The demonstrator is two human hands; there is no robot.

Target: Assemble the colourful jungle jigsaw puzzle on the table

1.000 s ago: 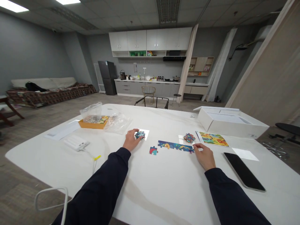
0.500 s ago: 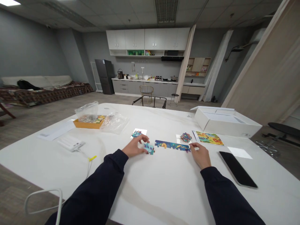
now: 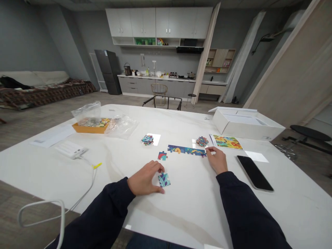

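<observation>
My left hand [image 3: 147,178] is over the table with thumb and index finger spread around a teal puzzle piece [image 3: 164,180] with purple spots. That piece lies flat, and the thumb tip looks slightly apart from it. Just beyond is a red and blue puzzle piece [image 3: 162,156]. A joined strip of dark blue puzzle pieces [image 3: 185,150] stretches to the right. At its right end my right hand [image 3: 217,160] has its fingertips closed on the edge. Behind the hands are a left pile of puzzle pieces [image 3: 147,139] and a right pile of puzzle pieces [image 3: 202,141].
A colourful picture card [image 3: 227,141] and a black phone [image 3: 254,173] lie at the right, before a white box [image 3: 246,122]. On the left are an orange tray [image 3: 89,129], clear plastic wrapping [image 3: 121,126] and a white power bank [image 3: 71,149] with a cable.
My left hand has brought the teal piece nearer to me, and the red piece and left pile now show fully. My right hand stays at the strip's end. The view has tilted down.
</observation>
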